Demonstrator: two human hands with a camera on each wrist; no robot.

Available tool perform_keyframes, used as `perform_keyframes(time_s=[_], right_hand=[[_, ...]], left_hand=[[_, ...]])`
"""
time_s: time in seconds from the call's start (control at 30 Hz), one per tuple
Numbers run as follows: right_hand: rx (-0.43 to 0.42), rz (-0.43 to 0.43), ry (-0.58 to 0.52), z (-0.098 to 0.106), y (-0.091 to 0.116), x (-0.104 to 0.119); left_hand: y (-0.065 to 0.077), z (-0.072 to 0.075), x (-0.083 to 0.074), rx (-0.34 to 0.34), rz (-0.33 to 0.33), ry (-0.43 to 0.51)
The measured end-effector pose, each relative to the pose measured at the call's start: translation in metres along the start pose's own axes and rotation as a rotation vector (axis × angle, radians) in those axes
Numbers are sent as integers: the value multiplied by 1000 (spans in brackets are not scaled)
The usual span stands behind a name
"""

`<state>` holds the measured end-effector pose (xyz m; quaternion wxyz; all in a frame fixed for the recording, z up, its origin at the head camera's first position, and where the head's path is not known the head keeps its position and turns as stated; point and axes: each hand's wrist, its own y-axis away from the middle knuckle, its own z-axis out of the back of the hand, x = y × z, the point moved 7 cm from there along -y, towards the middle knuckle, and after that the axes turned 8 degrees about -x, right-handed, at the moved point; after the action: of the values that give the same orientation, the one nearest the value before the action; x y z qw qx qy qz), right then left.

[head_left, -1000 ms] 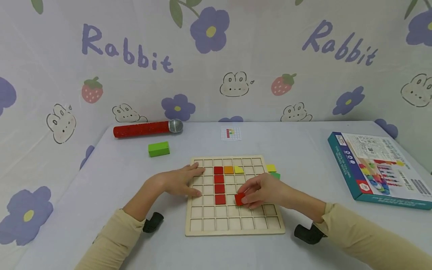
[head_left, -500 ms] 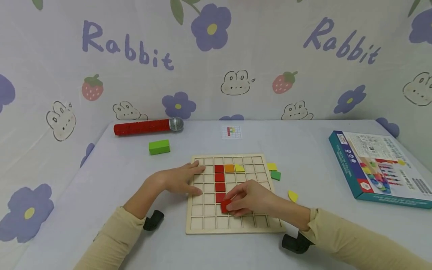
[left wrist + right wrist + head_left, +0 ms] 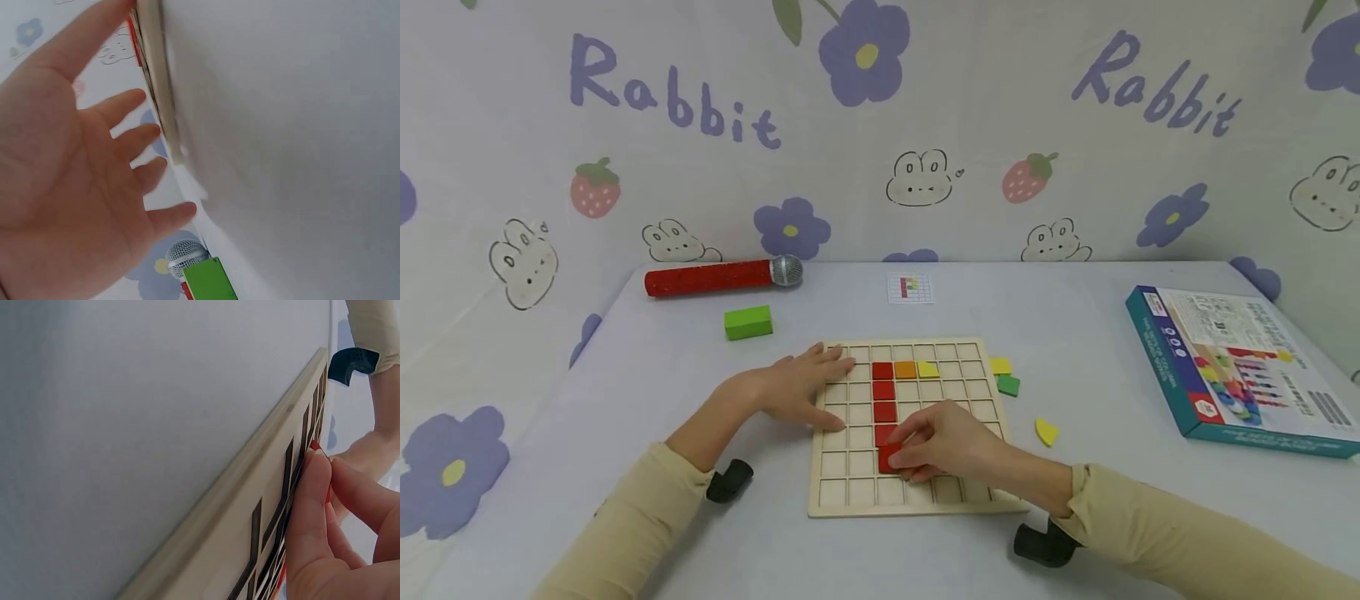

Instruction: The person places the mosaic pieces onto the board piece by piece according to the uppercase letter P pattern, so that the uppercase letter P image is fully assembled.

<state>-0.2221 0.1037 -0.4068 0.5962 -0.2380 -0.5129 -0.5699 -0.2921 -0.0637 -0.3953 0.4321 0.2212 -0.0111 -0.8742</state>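
Observation:
A wooden grid board (image 3: 835,493) lies flat on the table. My right hand (image 3: 946,442) pinches a red square tile (image 3: 889,458) between thumb and fingers, low over the cell below a column of red tiles (image 3: 883,390). In the right wrist view only a red corner of that tile (image 3: 315,445) shows past the fingertips. To the right of the column's top tile sit an orange tile (image 3: 906,369) and a yellow tile with a cut corner (image 3: 928,369). My left hand (image 3: 797,383) rests with spread fingers on the board's left edge.
Right of the board lie a yellow square (image 3: 1001,366), a green tile (image 3: 1008,385) and a yellow rounded piece (image 3: 1046,432). Behind it are a small pattern card (image 3: 911,288), a green block (image 3: 748,322) and a red microphone (image 3: 722,277). A flat box (image 3: 1247,367) lies far right.
My right hand has carried the red tile leftward and toward me, to just below the red column. The left hand stays at the board's edge.

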Motion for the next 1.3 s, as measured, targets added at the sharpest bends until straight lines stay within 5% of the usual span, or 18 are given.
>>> perform_keyframes(time_s=[0.57, 0.93, 1.3], right_hand=[[-66, 94, 65, -3, 6, 9], [-3, 68, 99, 14, 5, 3], [-37, 51, -324, 91, -2, -15]], left_hand=[[-6, 0, 2, 55, -23, 23], [-2, -2, 4, 28, -42, 83], [0, -1, 1, 23, -35, 91]])
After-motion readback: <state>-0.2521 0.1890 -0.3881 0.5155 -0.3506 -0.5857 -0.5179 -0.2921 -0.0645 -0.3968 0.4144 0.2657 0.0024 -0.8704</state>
